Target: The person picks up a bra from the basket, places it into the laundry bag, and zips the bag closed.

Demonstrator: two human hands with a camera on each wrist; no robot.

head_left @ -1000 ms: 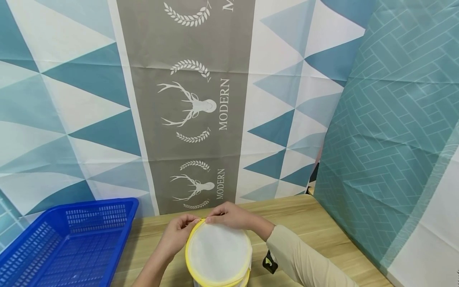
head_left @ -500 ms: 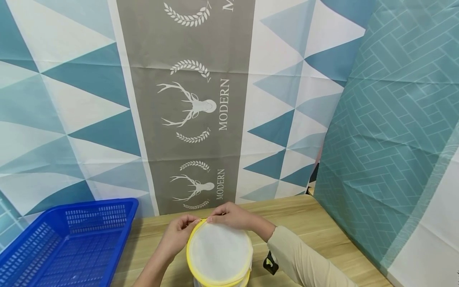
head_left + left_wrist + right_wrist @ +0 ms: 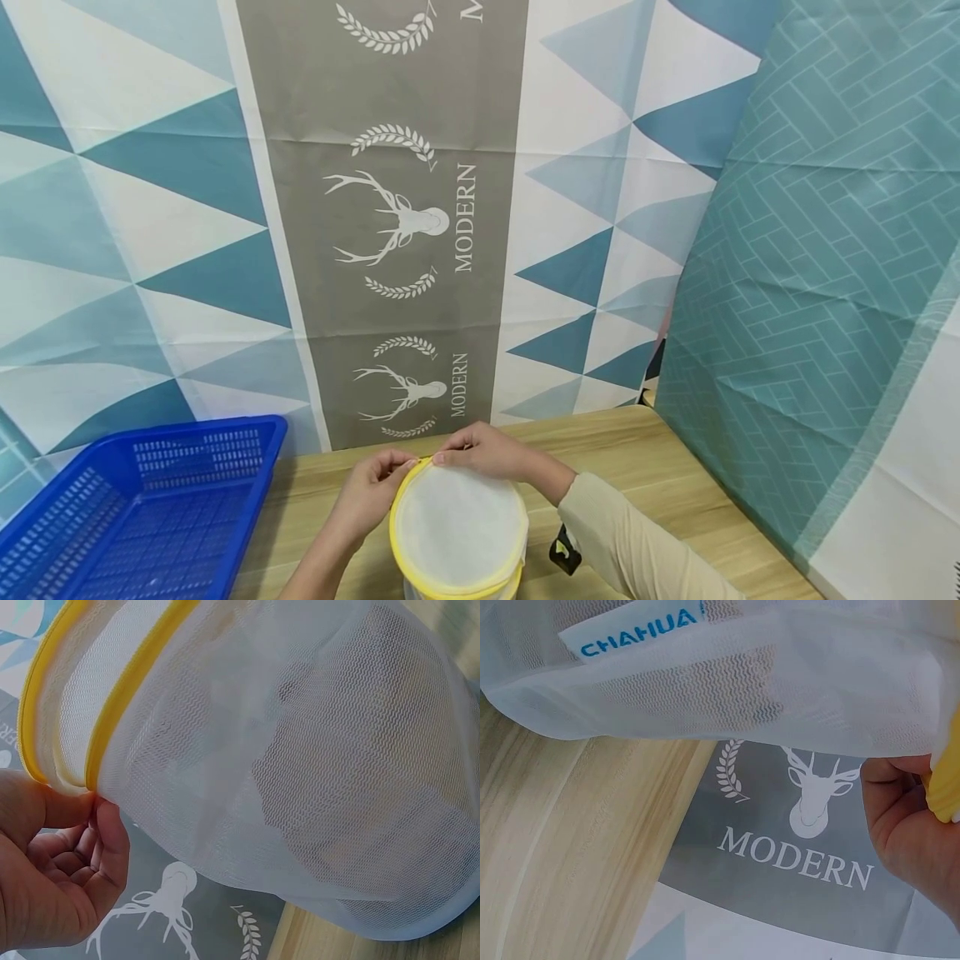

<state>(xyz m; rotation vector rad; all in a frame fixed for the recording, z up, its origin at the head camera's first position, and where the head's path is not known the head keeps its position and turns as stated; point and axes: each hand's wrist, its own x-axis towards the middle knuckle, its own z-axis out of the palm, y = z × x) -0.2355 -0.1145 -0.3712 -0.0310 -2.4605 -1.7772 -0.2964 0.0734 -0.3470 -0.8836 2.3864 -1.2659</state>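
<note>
A white mesh laundry bag [image 3: 461, 529], round and drum-shaped with yellow zipper trim, stands upright on the wooden table. At the far edge of its top, my left hand [image 3: 369, 492] pinches the yellow trim between thumb and forefinger. Just to the right, my right hand [image 3: 483, 452] pinches the same rim. In the left wrist view, two yellow bands [image 3: 135, 682] stand apart and come together at the left fingertips. A white label [image 3: 641, 630] reading "CHAHUA" shows on the bag's side in the right wrist view. My fingers hide the zipper's pull, if it is there.
A blue perforated plastic basket [image 3: 255, 500] is at the left of the wooden table [image 3: 630, 467]. Beside the right sleeve lies a small black item [image 3: 565, 552] with a yellow-green mark. Patterned cloth [image 3: 405, 292] covers the wall behind, and a teal sheet [image 3: 817, 275] hangs at the right.
The bag's top and my right hand have shifted very slightly to the right since a second ago. Both hands keep their pinch on the rim.
</note>
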